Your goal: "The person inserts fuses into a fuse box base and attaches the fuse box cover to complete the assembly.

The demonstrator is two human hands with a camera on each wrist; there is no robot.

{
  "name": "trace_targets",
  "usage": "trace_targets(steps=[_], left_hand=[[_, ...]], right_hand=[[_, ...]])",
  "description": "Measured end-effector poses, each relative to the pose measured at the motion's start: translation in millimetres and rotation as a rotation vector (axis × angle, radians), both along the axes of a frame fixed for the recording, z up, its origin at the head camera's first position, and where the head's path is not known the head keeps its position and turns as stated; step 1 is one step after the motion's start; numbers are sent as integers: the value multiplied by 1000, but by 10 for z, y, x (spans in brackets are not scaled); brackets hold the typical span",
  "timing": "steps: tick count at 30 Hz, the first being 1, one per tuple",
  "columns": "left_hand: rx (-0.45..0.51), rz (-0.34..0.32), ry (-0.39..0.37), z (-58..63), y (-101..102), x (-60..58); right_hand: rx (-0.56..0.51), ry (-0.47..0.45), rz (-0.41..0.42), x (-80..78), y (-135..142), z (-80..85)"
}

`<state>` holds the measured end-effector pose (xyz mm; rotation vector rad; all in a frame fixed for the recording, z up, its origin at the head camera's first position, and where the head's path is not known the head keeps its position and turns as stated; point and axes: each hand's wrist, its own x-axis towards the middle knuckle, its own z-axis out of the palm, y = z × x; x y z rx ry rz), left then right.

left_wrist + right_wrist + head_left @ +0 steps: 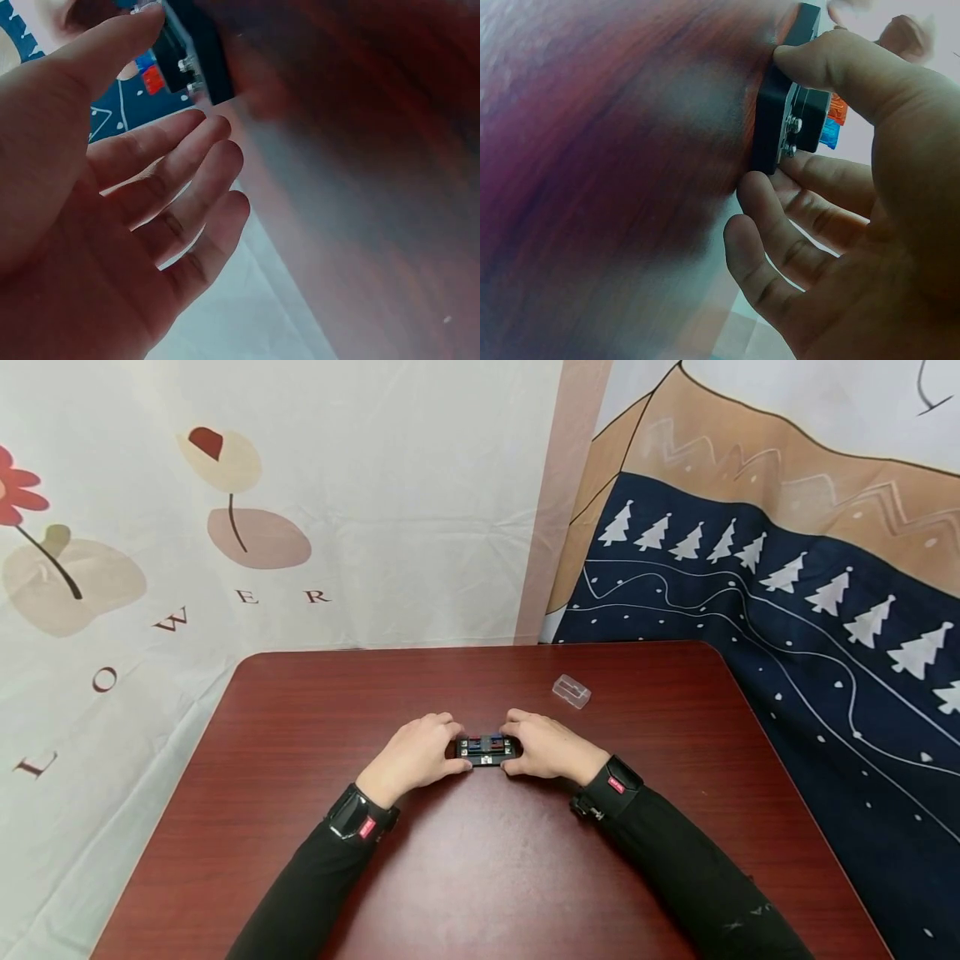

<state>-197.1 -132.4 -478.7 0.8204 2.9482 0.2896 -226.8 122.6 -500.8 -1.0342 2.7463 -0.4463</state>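
Observation:
A small black fuse block [486,760] with red and blue blade fuses in its middle sits on the table between the two hands. My left hand [418,752] holds its left end, thumb at the near side and fingers toward the far side. At the right end, my right hand [551,747] pinches it between thumb and fingers. Metal screw terminals show on the block's end [776,112] in the right wrist view. In the left wrist view the thumb touches the block [210,56], while the other fingers are spread and slightly bent.
A clear plastic cover [572,692] lies behind the right hand, near the table's far edge. The reddish-brown table [480,877] has rounded far corners. Printed cloths hang behind it: a pale flower one [420,460] and a dark blue one with trees [675,593].

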Motion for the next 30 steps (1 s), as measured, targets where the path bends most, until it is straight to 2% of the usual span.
trace_targets(steps=[3, 11, 30], left_hand=[[-5, 6, -20, -44, 3, -2], [-16, 2, -14, -117, 18, -17], [-44, -16, -38, -56, 76, 0]], right_hand=[[3, -4, -2, 1, 1, 0], [11, -11, -4, 1, 1, 11], [17, -31, -34, 40, 5, 39]])
